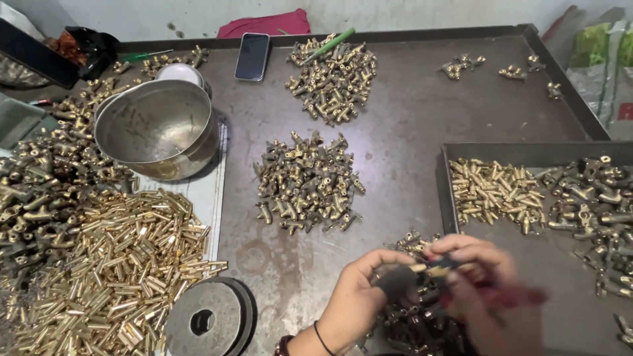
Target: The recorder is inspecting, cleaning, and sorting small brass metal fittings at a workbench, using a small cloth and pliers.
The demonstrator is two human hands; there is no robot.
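My left hand (359, 300) and right hand (484, 290) pinch a small brass fitting (432, 267) between closed fingers. A green printed bag (597, 56) lies far right, beyond the table.

Even, soft overhead light, mild glare on the steel bowl (157, 125), motion blur smearing the right hand (491, 290).

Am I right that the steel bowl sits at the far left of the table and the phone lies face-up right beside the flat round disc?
Not quite: the head view shows the phone at the far edge, well away from the flat round disc, which lies at the near edge. The steel bowl is indeed at the far left.
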